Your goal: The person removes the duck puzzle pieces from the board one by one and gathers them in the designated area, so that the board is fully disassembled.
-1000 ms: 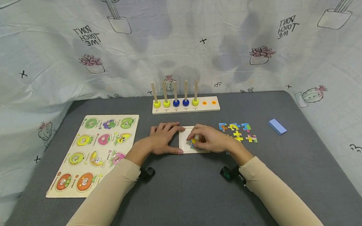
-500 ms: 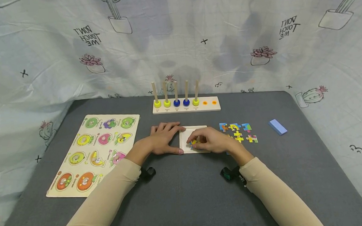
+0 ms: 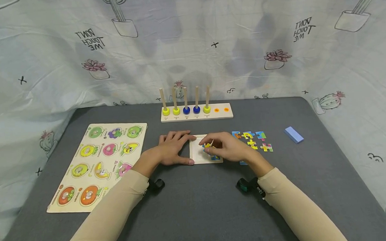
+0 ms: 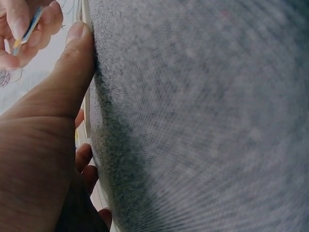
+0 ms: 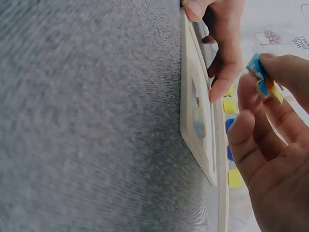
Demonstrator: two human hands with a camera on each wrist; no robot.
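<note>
My left hand [image 3: 173, 150] lies at the left side of a small pale wooden puzzle tray [image 3: 196, 157], its thumb at the near corner and its index finger at the far corner. Over the tray, my right hand [image 3: 228, 147] pinches a blue and yellow jigsaw piece [image 5: 257, 72] between thumb and fingers. That piece is tilted and clear of the tray in the right wrist view. Another jigsaw piece [image 3: 215, 157] shows inside the tray near its lower right corner, partly covered by my right hand.
Several loose jigsaw pieces [image 3: 252, 144] lie right of the tray, some behind my right wrist. A blue block [image 3: 294, 135] is farther right. Behind stands a peg board [image 3: 197, 117] with yellow and blue rings. A fruit puzzle board [image 3: 88, 166] lies left, partly under my left forearm.
My right hand has lifted a little off the tray with the jigsaw piece, and the piece lying in the tray has come into view. My left hand has stayed in place.
</note>
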